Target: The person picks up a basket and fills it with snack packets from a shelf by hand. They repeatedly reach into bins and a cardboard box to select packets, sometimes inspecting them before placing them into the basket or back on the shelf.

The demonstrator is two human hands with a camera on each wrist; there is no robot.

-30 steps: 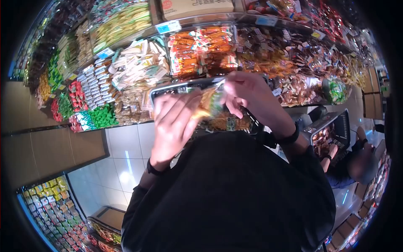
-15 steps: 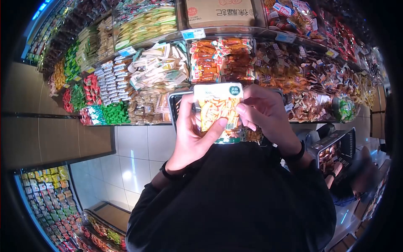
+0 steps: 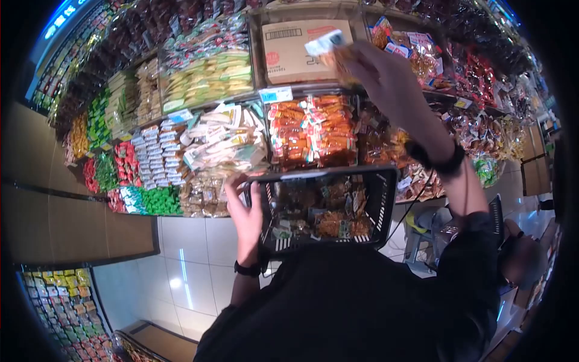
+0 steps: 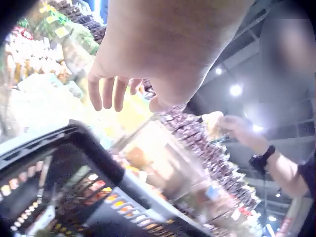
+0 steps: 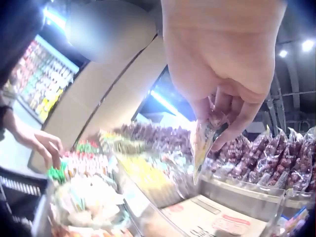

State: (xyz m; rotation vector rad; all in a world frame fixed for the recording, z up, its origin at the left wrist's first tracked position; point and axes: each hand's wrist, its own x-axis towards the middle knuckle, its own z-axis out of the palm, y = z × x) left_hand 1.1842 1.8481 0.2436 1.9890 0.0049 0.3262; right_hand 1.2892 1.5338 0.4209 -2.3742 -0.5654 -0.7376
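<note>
My right hand (image 3: 386,75) pinches a small clear snack packet (image 3: 327,45) with a white top, blurred in the head view. It is stretched forward, with the packet over a brown cardboard box (image 3: 289,51) on the display. In the right wrist view the packet (image 5: 200,148) hangs edge-on below the fingers. My left hand (image 3: 246,214) is beside the left end of a black shopping basket (image 3: 338,173), holding nothing. Its fingers (image 4: 121,94) hang loosely bent in the left wrist view, above the basket's rim. Inside the basket lie several snack packets (image 3: 341,223).
Beyond the basket, bins hold orange-red packets (image 3: 310,130), white packets (image 3: 226,139) and yellow-green packets (image 3: 208,78). Clear dividers and price tags (image 3: 275,95) edge the bins. Another person (image 3: 522,259) is at the right, near a second basket.
Both hands held the packet above the basket half a second ago. The left hand has since let go and dropped to the basket's left end; the right has carried the packet forward over the box.
</note>
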